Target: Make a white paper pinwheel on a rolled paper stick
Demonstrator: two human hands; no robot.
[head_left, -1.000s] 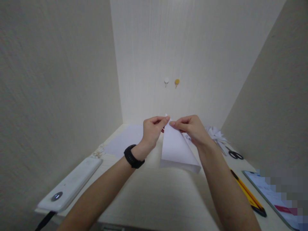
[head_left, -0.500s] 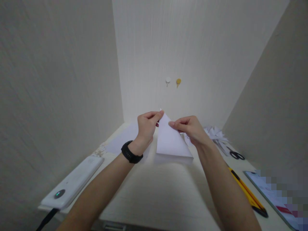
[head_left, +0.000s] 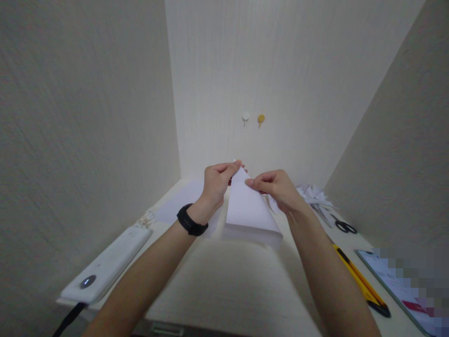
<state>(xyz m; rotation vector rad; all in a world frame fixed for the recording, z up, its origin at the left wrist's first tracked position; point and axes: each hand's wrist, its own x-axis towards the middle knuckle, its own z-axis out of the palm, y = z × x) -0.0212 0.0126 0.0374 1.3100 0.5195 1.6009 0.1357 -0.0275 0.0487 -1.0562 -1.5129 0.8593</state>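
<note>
A folded sheet of white paper (head_left: 248, 208) is held up between my hands above the table, narrowing to a point at the top and wider at its lower edge. My left hand (head_left: 218, 183), with a black watch on the wrist, pinches the paper near its top tip. Lower on the slanted right edge, my right hand (head_left: 275, 185) grips it with the thumb on the near face; its other fingertips are hidden behind the paper. Below the fold line a second layer shows, curving away from the front one.
White sheets (head_left: 178, 203) lie at the back left. Cut paper pieces (head_left: 315, 194), black-handled scissors (head_left: 345, 227), a yellow-and-black cutter (head_left: 361, 281) and a phone (head_left: 393, 281) are at the right. A white device (head_left: 105, 264) with a black cable sits front left. Two hooks (head_left: 261, 119) hang on the back wall.
My left hand has shifted slightly to the right along the paper's tip. The lower layer now bows out more from the front one. My right hand keeps its hold.
</note>
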